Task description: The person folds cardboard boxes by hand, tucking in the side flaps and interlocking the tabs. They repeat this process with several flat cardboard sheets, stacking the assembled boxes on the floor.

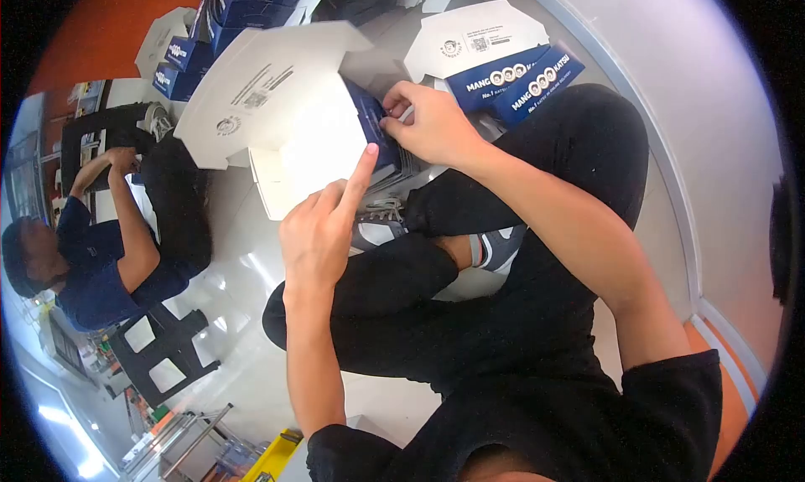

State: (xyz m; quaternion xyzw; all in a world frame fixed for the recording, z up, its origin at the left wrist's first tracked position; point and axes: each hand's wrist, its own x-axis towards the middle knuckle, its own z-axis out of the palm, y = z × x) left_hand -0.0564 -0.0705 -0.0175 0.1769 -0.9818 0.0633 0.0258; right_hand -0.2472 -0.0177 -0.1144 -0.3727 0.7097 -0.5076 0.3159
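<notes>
An unfolded cardboard takeaway box, white inside and blue outside, lies open in front of my knees. Its wide white lid flap carries small print and a logo. My right hand pinches the blue side panel at the box's right edge, thumb and fingers bent. At the near edge is my left hand, its index finger stretched along the corner and its other fingers curled against the box. The left thumb is hidden.
Folded blue-and-white boxes stand by the wall ahead right; more boxes are piled ahead left. A co-worker sits on the left near a black plastic stool. My crossed legs and grey shoes are close below the box.
</notes>
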